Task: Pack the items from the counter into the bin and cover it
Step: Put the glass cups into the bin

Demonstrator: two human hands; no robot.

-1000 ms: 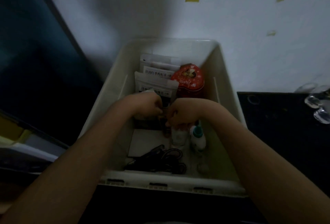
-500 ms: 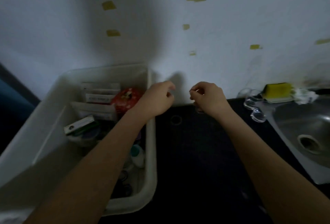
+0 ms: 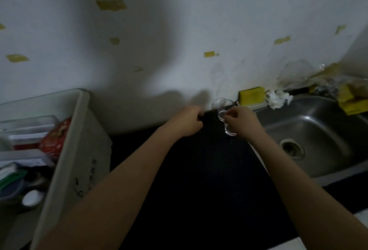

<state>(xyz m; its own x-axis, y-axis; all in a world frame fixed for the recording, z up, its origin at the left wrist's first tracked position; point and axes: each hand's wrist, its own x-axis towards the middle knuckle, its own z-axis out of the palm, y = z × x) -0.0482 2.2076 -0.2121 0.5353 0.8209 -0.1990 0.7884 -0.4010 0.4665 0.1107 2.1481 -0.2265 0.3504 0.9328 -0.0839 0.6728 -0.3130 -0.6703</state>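
Head view shows my right hand (image 3: 242, 121) pinching a glass (image 3: 224, 114) at the counter's (image 3: 199, 170) back edge by the sink (image 3: 318, 130), left hand (image 3: 187, 120) curled empty beside it, so I should lift slowly, keeping it upright toward the bin (image 3: 79, 130).
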